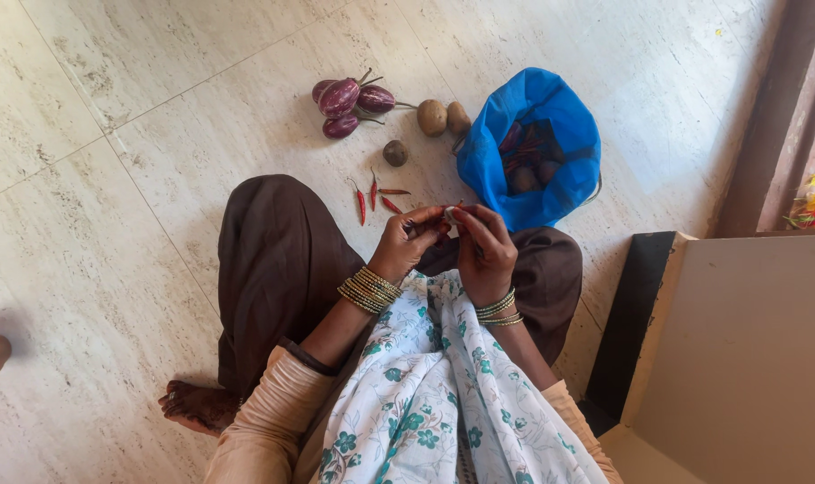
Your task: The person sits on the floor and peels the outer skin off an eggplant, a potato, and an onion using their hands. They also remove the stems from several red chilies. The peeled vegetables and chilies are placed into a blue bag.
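1. Here, seen from above, a person sits cross-legged on the floor, both hands raised together over the lap.
2. The left hand and right hand pinch one small pale piece, perhaps a garlic clove, between their fingertips.
3. Judging by the grip, peeling goes best with one hand steadying the piece while the other's nails lift the skin.
4. Just beyond the hands lie red chillies on the floor.
5. Farther out sit purple aubergines, two potatoes and an open blue bag of vegetables.
6. The floor is pale polished stone tile; a light box stands at right.
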